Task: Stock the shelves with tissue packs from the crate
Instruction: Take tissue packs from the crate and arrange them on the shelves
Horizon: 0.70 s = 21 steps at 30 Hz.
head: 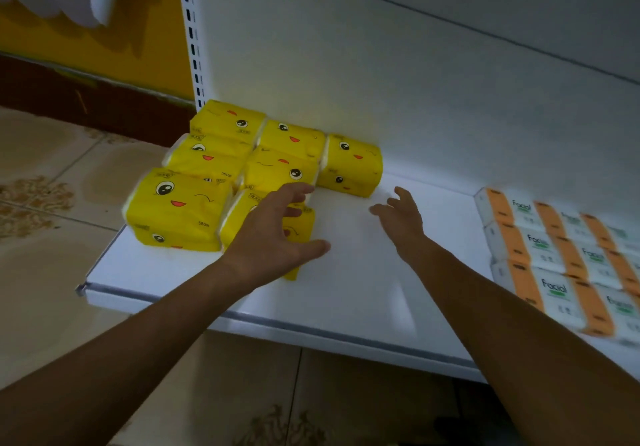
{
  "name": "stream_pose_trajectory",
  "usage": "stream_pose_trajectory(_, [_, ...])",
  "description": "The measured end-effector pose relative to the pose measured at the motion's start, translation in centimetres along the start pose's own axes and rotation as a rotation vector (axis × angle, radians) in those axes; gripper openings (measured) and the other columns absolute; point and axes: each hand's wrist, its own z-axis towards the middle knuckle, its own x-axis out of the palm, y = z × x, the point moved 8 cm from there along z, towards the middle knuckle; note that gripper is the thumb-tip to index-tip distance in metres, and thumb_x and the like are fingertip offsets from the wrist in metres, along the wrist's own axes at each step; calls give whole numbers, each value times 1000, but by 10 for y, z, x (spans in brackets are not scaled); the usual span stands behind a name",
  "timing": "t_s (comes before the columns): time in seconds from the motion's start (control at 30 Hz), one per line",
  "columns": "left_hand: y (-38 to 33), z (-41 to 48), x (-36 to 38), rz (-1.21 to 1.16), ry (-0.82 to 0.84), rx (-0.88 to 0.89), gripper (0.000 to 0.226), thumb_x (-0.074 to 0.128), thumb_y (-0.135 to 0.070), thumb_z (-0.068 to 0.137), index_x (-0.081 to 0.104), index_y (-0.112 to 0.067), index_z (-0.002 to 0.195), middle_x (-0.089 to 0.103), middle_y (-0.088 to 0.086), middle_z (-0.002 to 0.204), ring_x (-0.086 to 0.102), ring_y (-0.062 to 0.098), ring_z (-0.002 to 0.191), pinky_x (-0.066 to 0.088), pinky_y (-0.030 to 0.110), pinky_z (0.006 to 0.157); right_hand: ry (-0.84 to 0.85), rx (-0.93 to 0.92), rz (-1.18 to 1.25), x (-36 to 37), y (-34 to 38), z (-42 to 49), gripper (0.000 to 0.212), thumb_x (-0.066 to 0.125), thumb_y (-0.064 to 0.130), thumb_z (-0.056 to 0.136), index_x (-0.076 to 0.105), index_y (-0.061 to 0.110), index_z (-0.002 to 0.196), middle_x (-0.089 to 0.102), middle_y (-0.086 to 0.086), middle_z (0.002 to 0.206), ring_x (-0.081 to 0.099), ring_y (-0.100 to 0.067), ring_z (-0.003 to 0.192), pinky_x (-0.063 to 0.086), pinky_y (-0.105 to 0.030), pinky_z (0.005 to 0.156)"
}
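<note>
Several yellow tissue packs with cartoon faces (pixel 178 208) lie in rows at the left end of the white shelf (pixel 349 293). My left hand (pixel 277 234) is spread over the front right yellow pack (pixel 302 225); its fingers are loosely curved above the pack and the thumb points right, beside it. My right hand (pixel 401 218) hovers with straight fingers over the bare shelf just right of the yellow packs, holding nothing. The crate is not in view.
White and orange "Facial" tissue packs (pixel 554 265) fill the shelf's right end. A white back panel (pixel 381 81) rises behind, with a slotted upright (pixel 192 36) at its left. Tiled floor (pixel 52 185) lies to the left and below the shelf.
</note>
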Motion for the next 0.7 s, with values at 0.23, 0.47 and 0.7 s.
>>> stream_pose_trajectory(0.23, [-46,-43,48,3,110,117,60,79,-15,69,46,-31,116,49,-7,124,49,8,110,44,14,79,-63,-101,-7,-100,-7,-72,51,61,3,85,45,13,133,51,0,114,52,-19,100,42,-29,85])
stream_pose_trajectory(0.47, [-115,-93,137,89,390,260,55,78,-23,71,43,-41,109,47,-14,122,47,0,107,39,4,77,-145,-168,-84,-243,-5,-162,50,62,1,83,49,16,130,56,-3,117,57,-17,103,45,-31,94])
stream_pose_trajectory(0.7, [-196,-153,257,165,730,416,48,61,-46,64,46,-39,110,48,-13,121,46,1,109,40,14,85,-334,-41,-236,-389,-57,-247,49,66,7,82,51,14,128,61,-8,119,58,-20,105,45,-38,98])
